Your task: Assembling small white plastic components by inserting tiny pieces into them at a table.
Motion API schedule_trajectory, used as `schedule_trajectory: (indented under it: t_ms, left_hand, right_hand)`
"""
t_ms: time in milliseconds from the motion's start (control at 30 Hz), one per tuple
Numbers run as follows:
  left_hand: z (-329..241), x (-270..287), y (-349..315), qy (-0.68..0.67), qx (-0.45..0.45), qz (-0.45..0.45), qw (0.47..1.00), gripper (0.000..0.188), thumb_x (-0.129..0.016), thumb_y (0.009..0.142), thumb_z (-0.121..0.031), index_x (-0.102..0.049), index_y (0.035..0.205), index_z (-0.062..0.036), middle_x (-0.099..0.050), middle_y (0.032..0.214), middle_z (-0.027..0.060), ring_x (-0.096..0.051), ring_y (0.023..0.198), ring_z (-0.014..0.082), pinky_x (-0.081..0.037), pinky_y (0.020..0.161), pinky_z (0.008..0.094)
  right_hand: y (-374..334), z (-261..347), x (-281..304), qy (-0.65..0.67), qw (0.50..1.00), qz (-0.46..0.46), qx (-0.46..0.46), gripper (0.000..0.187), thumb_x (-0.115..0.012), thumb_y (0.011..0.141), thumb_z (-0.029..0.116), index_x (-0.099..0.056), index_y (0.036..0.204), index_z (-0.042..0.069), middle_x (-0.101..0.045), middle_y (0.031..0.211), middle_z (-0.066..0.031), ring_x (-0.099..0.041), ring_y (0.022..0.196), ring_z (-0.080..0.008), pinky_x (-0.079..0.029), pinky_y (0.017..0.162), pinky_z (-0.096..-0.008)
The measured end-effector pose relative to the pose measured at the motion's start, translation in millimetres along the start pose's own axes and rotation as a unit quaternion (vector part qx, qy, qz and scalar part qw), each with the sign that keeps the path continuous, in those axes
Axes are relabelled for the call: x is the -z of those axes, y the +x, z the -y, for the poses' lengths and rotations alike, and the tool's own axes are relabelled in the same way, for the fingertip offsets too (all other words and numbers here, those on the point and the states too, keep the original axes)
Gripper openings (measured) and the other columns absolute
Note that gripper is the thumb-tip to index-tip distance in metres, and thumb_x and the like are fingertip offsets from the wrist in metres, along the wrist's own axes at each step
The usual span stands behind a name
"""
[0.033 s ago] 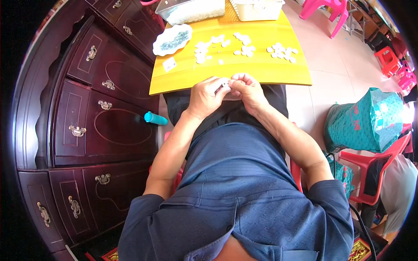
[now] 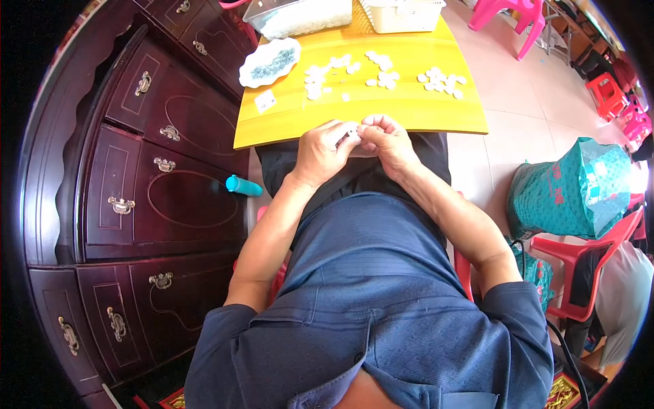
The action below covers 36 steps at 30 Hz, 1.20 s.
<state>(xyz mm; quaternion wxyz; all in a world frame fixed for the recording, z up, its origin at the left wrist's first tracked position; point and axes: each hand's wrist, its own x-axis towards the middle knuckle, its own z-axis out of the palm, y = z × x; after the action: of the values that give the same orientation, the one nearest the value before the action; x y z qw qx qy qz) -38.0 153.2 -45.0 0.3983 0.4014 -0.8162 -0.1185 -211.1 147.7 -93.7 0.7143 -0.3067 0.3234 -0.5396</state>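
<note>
Left hand: the left hand (image 2: 321,151) sits at the near edge of the yellow table (image 2: 409,112), fingers curled in tight and pinching a small white piece (image 2: 353,134) from its side.
Right hand: the right hand (image 2: 387,140) meets it knuckle to knuckle, fingers bent and closed on the same white piece; the two hands touch.
White piece: it's caught between the fingertips of both hands, just over the table's front edge and above the person's lap; too small to make out its shape.
Loose pieces: more small white pieces (image 2: 381,76) lie scattered in clusters across the middle of the table, well apart from the hands.
Dish: a scalloped dish (image 2: 270,62) with blue-grey contents rests at the table's left far corner.
Small packet: a little clear packet (image 2: 265,101) lies just in front of the dish.
Containers: a clear tub (image 2: 293,15) and a white basket (image 2: 402,13) stand at the far edge.
Cabinet: a dark red wooden cabinet (image 2: 136,177) with brass handles runs along the person's left.
Teal object: a teal tube-shaped thing (image 2: 243,185) lies between cabinet and lap.
Right side: a teal sack (image 2: 579,191) stands on the floor beside a red plastic chair (image 2: 593,259).
</note>
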Motion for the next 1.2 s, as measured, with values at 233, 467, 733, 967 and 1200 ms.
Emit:
schedule_trajectory:
  t_ms: [233,467,733,967,1200]
  left_hand:
    - [2,-2,-1,-0.018,-0.011,-0.01,1.0,0.014,-0.072,0.086,-0.011,-0.073,0.099,-0.004,-0.072,0.087,0.013,-0.071,0.078,0.0313,-0.056,0.068,0.038]
    - [2,-3,0,-0.044,0.01,-0.009,0.999,0.014,-0.073,0.087,-0.009,-0.073,0.099,-0.0031,-0.073,0.089,0.0131,-0.072,0.079,0.0299,-0.056,0.07,0.0366]
    - [2,-2,1,-0.069,0.027,-0.006,0.997,0.015,-0.073,0.087,-0.008,-0.074,0.101,-0.0022,-0.073,0.088,0.0132,-0.072,0.079,0.0281,-0.056,0.07,0.0353]
    - [13,-3,3,-0.109,0.088,0.044,0.989,0.027,-0.077,0.084,-0.012,-0.072,0.109,-0.002,-0.072,0.097,0.0142,-0.071,0.074,0.0256,-0.056,0.07,0.0342]
    - [60,1,19,0.079,0.128,0.024,0.988,0.031,-0.072,0.085,-0.018,-0.071,0.113,-0.0056,-0.069,0.099,0.0142,-0.069,0.093,0.0338,-0.056,0.08,0.0444]
  right_hand:
    - [1,-3,0,0.0,1.0,-0.002,0.015,0.016,-0.075,0.089,0.008,-0.062,0.098,0.01,-0.067,0.08,0.0002,-0.06,0.064,-0.0078,-0.059,0.063,-0.0297]
    - [-1,-2,-1,-0.014,1.0,-0.016,0.022,0.017,-0.075,0.089,0.008,-0.061,0.099,0.011,-0.068,0.081,0.0007,-0.061,0.066,-0.0076,-0.06,0.063,-0.0292]
    - [-1,4,-6,-0.031,0.999,-0.014,0.029,0.016,-0.074,0.089,0.008,-0.061,0.099,0.011,-0.067,0.082,0.0001,-0.06,0.066,-0.0069,-0.061,0.062,-0.0309]
    - [12,21,20,-0.141,0.985,0.002,0.099,0.01,-0.071,0.09,0.006,-0.065,0.099,0.005,-0.068,0.084,-0.0001,-0.06,0.074,-0.0061,-0.049,0.073,-0.0208]
    - [34,101,77,-0.603,0.754,-0.102,0.24,0.01,-0.064,0.089,0.007,-0.066,0.095,0.0,-0.066,0.077,-0.0051,-0.063,0.072,-0.0116,-0.051,0.068,-0.0283]
